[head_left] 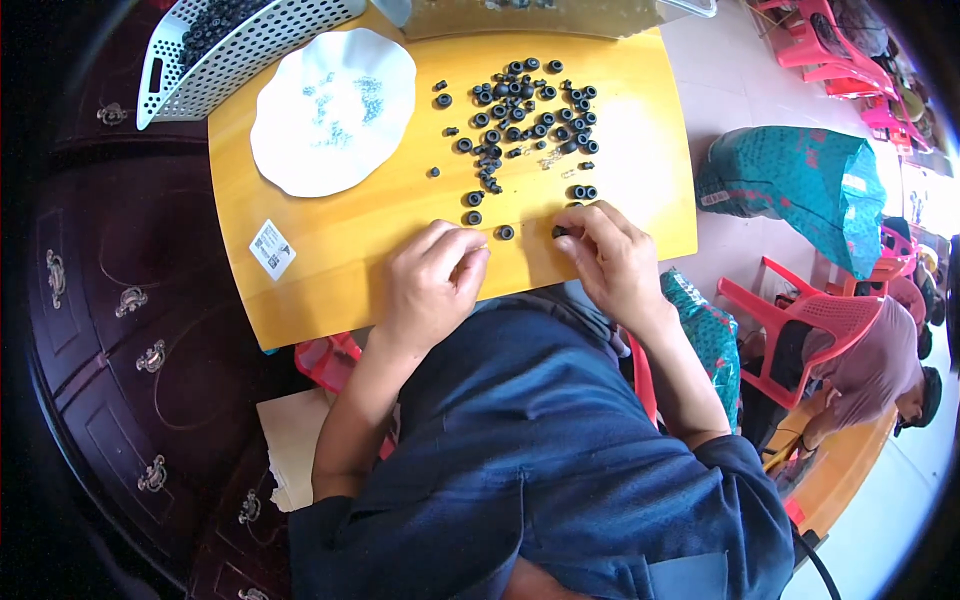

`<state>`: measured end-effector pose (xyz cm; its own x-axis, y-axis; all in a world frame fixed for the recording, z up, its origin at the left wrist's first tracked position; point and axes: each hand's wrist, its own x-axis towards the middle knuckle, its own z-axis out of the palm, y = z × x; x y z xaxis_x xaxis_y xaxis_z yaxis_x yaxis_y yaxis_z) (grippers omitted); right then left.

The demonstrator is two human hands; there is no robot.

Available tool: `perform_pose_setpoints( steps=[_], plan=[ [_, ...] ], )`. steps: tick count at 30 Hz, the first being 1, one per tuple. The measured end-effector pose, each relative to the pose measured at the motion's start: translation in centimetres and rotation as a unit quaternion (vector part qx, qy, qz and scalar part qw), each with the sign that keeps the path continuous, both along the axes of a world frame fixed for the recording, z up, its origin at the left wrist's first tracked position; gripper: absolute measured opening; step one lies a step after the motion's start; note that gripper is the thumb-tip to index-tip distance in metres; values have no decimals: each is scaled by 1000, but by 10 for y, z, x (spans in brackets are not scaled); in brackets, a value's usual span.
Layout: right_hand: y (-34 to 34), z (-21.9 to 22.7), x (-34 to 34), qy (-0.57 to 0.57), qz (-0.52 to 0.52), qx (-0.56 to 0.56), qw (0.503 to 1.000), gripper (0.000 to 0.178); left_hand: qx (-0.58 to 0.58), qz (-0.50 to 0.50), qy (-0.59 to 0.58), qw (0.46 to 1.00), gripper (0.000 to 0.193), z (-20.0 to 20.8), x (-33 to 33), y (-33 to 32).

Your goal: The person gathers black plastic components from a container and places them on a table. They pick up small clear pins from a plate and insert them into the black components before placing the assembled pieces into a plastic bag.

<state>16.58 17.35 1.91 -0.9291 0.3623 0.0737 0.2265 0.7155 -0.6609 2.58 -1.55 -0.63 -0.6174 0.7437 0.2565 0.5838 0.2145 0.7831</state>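
Observation:
My right hand (612, 258) is over the near right part of the yellow table, thumb and forefinger closed on a small black round part (560, 231). To its left, my left hand (432, 275) rests near the table's front edge with thumb and fingers pinched together; whatever they hold, if anything, is hidden. Between the hands lies a single black ring-shaped part (506, 233). Beyond them many black rings and small knobs (493, 138) are scattered in a loose pile. Among these sit a few tiny clear pieces (551, 160).
A white wavy-edged plate (285, 150) with small clear pieces stands at the left. Behind it is a white perforated basket (215, 85) of black parts. The yellow table (330, 260) bears a white label (271, 249). A teal sack (790, 185) and red chairs (800, 320) stand right, near a seated person.

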Motion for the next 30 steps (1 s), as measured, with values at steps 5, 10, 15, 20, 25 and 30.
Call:
perform_pose_setpoints(
  steps=[5, 10, 15, 20, 25, 30],
  plan=[
    [-8, 10, 1, 21, -57, -381, 922, 16, 71, -13, -177, 982, 11, 22, 2, 3],
    [-11, 5, -4, 96, -75, -569, 813, 20, 92, -29, -220, 971, 11, 30, 2, 8],
    [-20, 7, -6, 99, -72, -600, 791, 22, 116, -28, -222, 968, 13, 35, 1, 17],
    [-21, 1, -4, 90, -73, -595, 796, 27, 132, -35, -213, 968, 12, 35, 3, 26],
    [-23, 1, -1, 69, -79, -609, 786, 26, 129, -40, -191, 972, 12, 35, 6, 31],
    [-26, 0, -3, 103, -98, -653, 744, 25, 115, -52, -159, 979, 11, 34, 6, 31]
  ],
)
